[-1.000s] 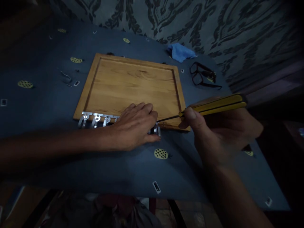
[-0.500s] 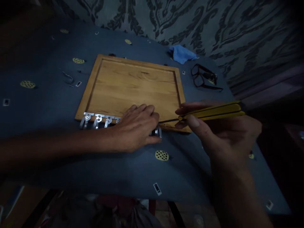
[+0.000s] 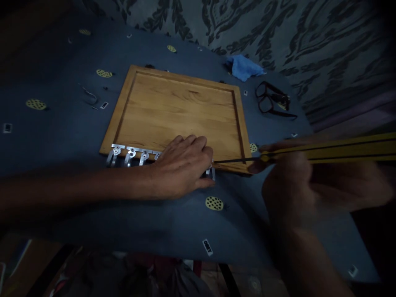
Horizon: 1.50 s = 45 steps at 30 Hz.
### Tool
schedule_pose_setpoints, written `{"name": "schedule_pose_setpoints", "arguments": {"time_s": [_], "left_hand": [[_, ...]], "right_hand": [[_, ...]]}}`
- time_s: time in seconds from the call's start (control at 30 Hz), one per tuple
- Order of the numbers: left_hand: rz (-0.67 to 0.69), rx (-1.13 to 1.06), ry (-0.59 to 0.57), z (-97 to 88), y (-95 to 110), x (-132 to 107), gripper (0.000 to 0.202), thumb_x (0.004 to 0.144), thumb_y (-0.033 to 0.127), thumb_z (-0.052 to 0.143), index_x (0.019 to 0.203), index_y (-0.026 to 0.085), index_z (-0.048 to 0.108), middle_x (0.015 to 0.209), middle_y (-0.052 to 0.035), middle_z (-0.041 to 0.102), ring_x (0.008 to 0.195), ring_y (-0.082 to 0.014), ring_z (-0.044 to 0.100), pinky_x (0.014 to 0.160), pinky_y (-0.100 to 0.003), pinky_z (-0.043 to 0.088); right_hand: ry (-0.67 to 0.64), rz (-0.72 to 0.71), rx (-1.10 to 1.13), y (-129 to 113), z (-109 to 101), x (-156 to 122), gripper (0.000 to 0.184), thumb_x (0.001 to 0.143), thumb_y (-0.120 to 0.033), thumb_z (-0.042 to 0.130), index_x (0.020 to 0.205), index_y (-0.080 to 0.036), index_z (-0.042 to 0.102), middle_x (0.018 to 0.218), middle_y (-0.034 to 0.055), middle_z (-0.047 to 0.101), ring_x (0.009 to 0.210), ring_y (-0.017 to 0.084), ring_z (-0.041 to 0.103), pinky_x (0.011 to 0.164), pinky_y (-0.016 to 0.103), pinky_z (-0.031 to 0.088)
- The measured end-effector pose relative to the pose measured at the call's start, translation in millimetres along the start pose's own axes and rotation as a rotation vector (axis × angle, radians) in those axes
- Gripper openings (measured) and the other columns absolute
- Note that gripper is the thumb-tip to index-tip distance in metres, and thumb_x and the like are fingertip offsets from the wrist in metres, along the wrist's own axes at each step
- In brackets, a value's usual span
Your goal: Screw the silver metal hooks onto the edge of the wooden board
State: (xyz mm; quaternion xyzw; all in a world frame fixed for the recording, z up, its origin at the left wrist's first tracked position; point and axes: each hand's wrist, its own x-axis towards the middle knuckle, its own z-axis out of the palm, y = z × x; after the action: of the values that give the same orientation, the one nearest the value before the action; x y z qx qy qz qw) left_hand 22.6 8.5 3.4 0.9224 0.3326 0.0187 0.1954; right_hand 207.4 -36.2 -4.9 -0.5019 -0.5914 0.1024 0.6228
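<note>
A wooden board (image 3: 179, 107) with a raised rim lies on the blue tablecloth. Along its near edge runs a metal hook rail (image 3: 130, 154), and my left hand (image 3: 182, 167) lies flat over the rail's right part, fingers together and pressing down. My right hand (image 3: 297, 185) is blurred by motion and wrapped round the yellow handle of a screwdriver (image 3: 324, 149). The screwdriver's dark shaft points left, its tip reaching the rail end beside my left fingers.
Black glasses (image 3: 272, 101) and a blue cloth (image 3: 244, 68) lie beyond the board's far right corner. A loose metal hook (image 3: 89, 95) lies left of the board. The table's near edge (image 3: 185, 258) drops off below my arms. A patterned curtain hangs behind.
My right hand slid back to the right along the screwdriver, so more of the shaft shows. The left hand stayed on the rail. The view shifted slightly.
</note>
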Motion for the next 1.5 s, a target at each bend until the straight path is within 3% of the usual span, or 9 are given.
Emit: {"name": "schedule_pose_setpoints", "arguments": {"time_s": [0.1, 0.23, 0.67, 0.97, 1.1, 1.33, 1.5], "left_hand": [[0.008, -0.004, 0.008, 1.1, -1.0, 0.2, 0.039, 0.096, 0.047, 0.07, 0.111, 0.012, 0.064, 0.118, -0.0134, 0.06, 0.115, -0.03, 0.056, 0.1, -0.042, 0.045], [0.014, -0.011, 0.036, 4.2, -3.1, 0.4, 0.038, 0.094, 0.048, 0.071, 0.11, 0.013, 0.064, 0.118, -0.0126, 0.06, 0.115, -0.03, 0.057, 0.101, -0.043, 0.045], [0.006, 0.026, 0.013, 2.9, -0.9, 0.6, 0.039, 0.095, 0.048, 0.07, 0.111, 0.012, 0.064, 0.115, -0.012, 0.06, 0.11, -0.0291, 0.057, 0.097, -0.041, 0.045], [0.003, 0.025, -0.004, 0.4, -0.4, 0.5, 0.041, 0.096, 0.047, 0.069, 0.115, 0.011, 0.063, 0.116, -0.0133, 0.06, 0.111, -0.03, 0.057, 0.097, -0.042, 0.045], [-0.01, 0.031, -0.013, 0.1, 0.2, 0.7, 0.041, 0.096, 0.048, 0.069, 0.113, 0.011, 0.063, 0.117, -0.0136, 0.06, 0.112, -0.0303, 0.057, 0.097, -0.042, 0.045], [-0.007, 0.037, 0.011, 1.8, 0.3, 1.5, 0.037, 0.095, 0.046, 0.071, 0.109, 0.012, 0.064, 0.116, -0.0128, 0.061, 0.111, -0.0293, 0.057, 0.095, -0.041, 0.045], [-0.013, 0.037, 0.009, 1.0, 1.1, 2.1, 0.037, 0.095, 0.046, 0.072, 0.107, 0.012, 0.064, 0.114, -0.0122, 0.061, 0.108, -0.0286, 0.057, 0.094, -0.04, 0.045]], "right_hand": [[0.121, -0.112, -0.042, -0.9, 0.6, 0.5, 0.009, 0.081, -0.031, 0.083, 0.08, -0.022, 0.08, 0.068, 0.0002, 0.073, 0.046, 0.014, 0.062, 0.038, 0.028, 0.051], [0.028, -0.142, -0.08, 1.2, 0.8, 1.6, 0.007, 0.078, -0.022, 0.085, 0.084, -0.023, 0.082, 0.071, 0.0001, 0.076, 0.057, 0.015, 0.069, 0.048, 0.026, 0.057], [-0.027, -0.115, -0.145, 2.2, -1.5, 0.5, 0.007, 0.078, -0.024, 0.085, 0.084, -0.024, 0.081, 0.072, -0.0012, 0.078, 0.056, 0.015, 0.069, 0.049, 0.024, 0.056], [-0.063, -0.04, -0.002, 1.0, 3.9, -1.5, 0.01, 0.075, -0.019, 0.087, 0.082, -0.024, 0.081, 0.072, -0.0024, 0.077, 0.055, 0.014, 0.07, 0.048, 0.022, 0.059], [-0.151, -0.037, 0.022, -3.7, -0.1, 2.9, 0.009, 0.078, -0.019, 0.086, 0.083, -0.024, 0.081, 0.075, -0.0015, 0.077, 0.059, 0.015, 0.072, 0.049, 0.023, 0.061], [-0.335, 0.008, 0.014, -3.4, -14.0, 8.5, 0.012, 0.089, -0.029, 0.079, 0.101, -0.033, 0.081, 0.094, -0.0032, 0.081, 0.07, 0.015, 0.075, 0.058, 0.028, 0.064], [-0.268, -0.049, -0.051, -0.1, -11.1, 5.5, 0.005, 0.086, -0.032, 0.082, 0.089, -0.028, 0.08, 0.084, -0.0032, 0.078, 0.059, 0.014, 0.069, 0.052, 0.03, 0.056]]}}
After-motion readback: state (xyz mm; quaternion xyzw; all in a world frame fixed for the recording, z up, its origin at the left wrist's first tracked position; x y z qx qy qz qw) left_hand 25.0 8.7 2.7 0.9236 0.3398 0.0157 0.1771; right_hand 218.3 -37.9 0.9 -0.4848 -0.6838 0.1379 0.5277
